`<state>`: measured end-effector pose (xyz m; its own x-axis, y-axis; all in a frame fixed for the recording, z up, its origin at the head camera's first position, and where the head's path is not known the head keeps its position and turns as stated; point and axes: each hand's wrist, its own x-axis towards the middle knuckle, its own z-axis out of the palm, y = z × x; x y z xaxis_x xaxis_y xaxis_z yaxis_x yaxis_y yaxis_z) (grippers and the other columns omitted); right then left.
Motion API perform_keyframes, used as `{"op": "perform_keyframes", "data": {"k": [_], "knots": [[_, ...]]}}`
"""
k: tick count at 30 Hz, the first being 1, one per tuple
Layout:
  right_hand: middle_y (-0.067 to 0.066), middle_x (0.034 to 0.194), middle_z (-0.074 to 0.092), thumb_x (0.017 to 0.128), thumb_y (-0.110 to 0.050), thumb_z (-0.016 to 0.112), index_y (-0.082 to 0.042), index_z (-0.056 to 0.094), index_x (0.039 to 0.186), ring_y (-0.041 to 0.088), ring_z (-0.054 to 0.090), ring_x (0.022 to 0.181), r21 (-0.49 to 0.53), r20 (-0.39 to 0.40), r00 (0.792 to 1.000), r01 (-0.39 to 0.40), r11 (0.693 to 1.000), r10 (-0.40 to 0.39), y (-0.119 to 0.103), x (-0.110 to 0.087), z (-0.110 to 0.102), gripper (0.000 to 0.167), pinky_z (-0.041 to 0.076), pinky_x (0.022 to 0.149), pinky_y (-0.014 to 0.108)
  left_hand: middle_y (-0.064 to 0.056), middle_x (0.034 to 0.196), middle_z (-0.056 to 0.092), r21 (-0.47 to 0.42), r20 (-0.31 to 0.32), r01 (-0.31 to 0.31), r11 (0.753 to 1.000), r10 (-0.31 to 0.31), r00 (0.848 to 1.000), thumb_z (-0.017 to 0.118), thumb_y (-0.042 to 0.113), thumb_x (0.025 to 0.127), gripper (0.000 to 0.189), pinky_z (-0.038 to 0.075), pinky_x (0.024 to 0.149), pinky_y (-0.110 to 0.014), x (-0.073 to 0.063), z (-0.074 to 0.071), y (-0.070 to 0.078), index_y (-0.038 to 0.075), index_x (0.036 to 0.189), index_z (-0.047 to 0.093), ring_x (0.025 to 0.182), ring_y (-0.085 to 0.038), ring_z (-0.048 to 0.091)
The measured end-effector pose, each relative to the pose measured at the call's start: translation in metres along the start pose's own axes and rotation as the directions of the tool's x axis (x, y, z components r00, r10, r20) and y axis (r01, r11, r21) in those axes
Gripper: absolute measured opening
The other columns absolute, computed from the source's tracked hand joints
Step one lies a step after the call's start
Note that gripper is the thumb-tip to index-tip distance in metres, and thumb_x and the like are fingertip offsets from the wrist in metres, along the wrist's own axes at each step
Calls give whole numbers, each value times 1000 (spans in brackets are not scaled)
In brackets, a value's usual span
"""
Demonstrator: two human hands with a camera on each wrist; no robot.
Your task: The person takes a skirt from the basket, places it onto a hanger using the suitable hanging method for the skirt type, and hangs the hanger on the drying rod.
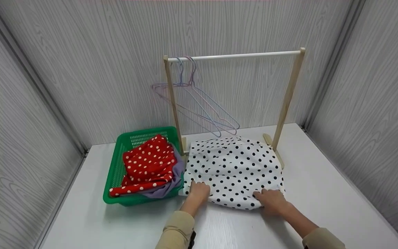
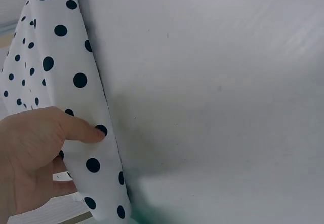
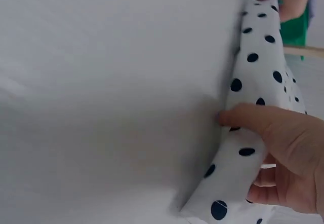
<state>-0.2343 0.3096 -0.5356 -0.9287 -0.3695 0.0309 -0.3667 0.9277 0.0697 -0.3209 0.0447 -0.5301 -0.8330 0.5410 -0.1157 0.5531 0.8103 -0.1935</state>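
A white cloth with black polka dots is spread over the table beneath the rack, its near edge folded or rolled into a band. My left hand grips that edge near the left corner; in the left wrist view the thumb lies across the dotted fabric with fingers behind it. Toward the right corner my right hand pinches the same edge, its thumb over the band and fingertips curled underneath in the right wrist view. Some of the fingers are hidden by the cloth.
A green basket stands left of the cloth, holding a red white-dotted cloth and a purple cloth. Behind rises a wooden rack with a white rod. Several thin hangers hang at its left end. Walls enclose the white table.
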Motion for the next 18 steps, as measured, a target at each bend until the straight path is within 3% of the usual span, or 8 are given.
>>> {"op": "perform_keyframes", "data": {"k": [6, 11, 14, 18], "knots": [[11, 68, 50, 74, -5, 68, -10, 61, 91, 27, 49, 53, -195, -226, 973, 6, 981, -51, 12, 6, 23, 20, 40, 41, 37, -5, 84, 64, 25, -45, -22, 999, 23, 999, 60, 14, 86, 10, 46, 81, -41, 0, 2, 6, 14, 91, 68, 81, -22, 61], [11, 67, 45, 70, 1, 68, -4, 60, 78, 27, 46, 53, -279, -314, 949, -85, 956, -7, 44, 6, 28, 13, 41, 42, 38, 0, 82, 65, 69, -105, -55, 996, 62, 992, 62, 18, 86, 11, 46, 78, -36, 1, 2, 19, 19, 92, 70, 79, -17, 60], [10, 67, 43, 67, 2, 70, -3, 57, 71, 26, 45, 53, -301, -343, 939, -107, 947, -3, 58, 1, 29, 15, 40, 43, 38, 1, 83, 65, 82, -138, -79, 994, 89, 986, 60, 19, 86, 13, 45, 76, -34, 2, 5, 25, 21, 94, 70, 79, -16, 59], [9, 69, 45, 68, 2, 69, -4, 58, 73, 25, 46, 54, -275, -292, 956, -105, 956, 21, 62, -2, 30, 14, 40, 43, 37, 2, 77, 65, 116, -170, -67, 991, 87, 982, 60, 19, 86, 11, 45, 74, -33, 3, 7, 26, 20, 88, 71, 75, -15, 58]]}}
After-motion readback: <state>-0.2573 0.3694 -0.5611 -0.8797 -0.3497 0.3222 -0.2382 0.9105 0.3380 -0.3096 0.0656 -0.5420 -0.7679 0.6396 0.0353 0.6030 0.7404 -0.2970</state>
